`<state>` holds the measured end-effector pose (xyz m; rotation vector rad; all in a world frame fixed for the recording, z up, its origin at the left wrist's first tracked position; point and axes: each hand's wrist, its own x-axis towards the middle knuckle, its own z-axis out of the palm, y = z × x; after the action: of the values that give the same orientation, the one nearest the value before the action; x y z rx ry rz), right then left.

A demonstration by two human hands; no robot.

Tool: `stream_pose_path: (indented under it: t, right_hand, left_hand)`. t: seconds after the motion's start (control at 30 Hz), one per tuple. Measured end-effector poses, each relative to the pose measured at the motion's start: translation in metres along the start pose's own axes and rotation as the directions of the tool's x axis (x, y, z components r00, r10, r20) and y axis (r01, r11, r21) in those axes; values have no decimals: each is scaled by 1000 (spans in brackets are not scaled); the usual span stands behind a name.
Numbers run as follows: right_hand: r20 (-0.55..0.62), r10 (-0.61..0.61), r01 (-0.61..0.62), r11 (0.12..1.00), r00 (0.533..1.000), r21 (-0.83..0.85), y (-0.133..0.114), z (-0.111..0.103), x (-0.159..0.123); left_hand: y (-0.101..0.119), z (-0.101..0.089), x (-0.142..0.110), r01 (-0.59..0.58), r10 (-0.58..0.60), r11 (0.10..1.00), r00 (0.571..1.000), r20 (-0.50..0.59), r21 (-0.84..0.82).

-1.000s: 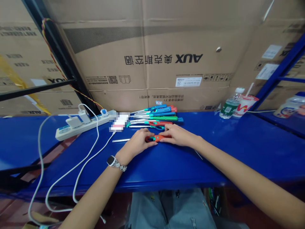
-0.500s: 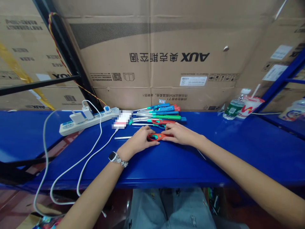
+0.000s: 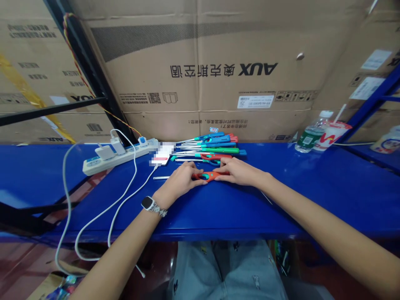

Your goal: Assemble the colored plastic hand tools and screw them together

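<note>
A red lighter [image 3: 212, 176] with a long metal tube and a teal trigger lies crosswise at the middle of the blue tabletop, its tube pointing left. My left hand [image 3: 184, 179] is closed around the trigger end, with the tube showing past its far side. Fingers of my right hand [image 3: 236, 171] pinch the handle from the right. Just beyond both hands is a pile of several similar long lighters [image 3: 215, 145] in blue, green and red, tubes to the left. Part of the held lighter is hidden under my fingers.
Left of the pile lie a phone [image 3: 162, 154] and a power strip [image 3: 120, 156] with chargers; white cables [image 3: 126, 193] loop over the table. A water bottle [image 3: 313, 131] and a red-and-white cup [image 3: 333, 135] stand back right. A cardboard box [image 3: 200, 46] rises behind.
The view has shifted slightly. Both hands stay on the red lighter, with the fingers moved only a little along it.
</note>
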<state>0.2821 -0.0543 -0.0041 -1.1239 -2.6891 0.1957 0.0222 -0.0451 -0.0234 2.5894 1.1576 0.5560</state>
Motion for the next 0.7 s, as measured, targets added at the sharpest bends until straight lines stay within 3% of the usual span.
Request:
stream_pose_path:
  t: [0.1, 0.27, 0.43, 0.7]
  right_hand:
    - [26, -3, 3, 1000, 1000, -4, -1, -3, 1]
    - [43, 22, -23, 1000, 999, 17, -2, -4, 2]
    - [-6, 25, -25, 999, 1000, 22, 0, 1, -1]
    - [-12, 91, -91, 996, 996, 4, -11, 1, -5]
  left_hand:
    - [-12, -6, -5, -40, 44, 992, 999, 31, -119]
    - [-25, -18, -4, -15, 23, 956, 999, 26, -294]
    - [-18, -11, 8, -64, 60, 966, 998, -23, -249]
    - [-15, 4, 5, 83, -103, 963, 992, -66, -255]
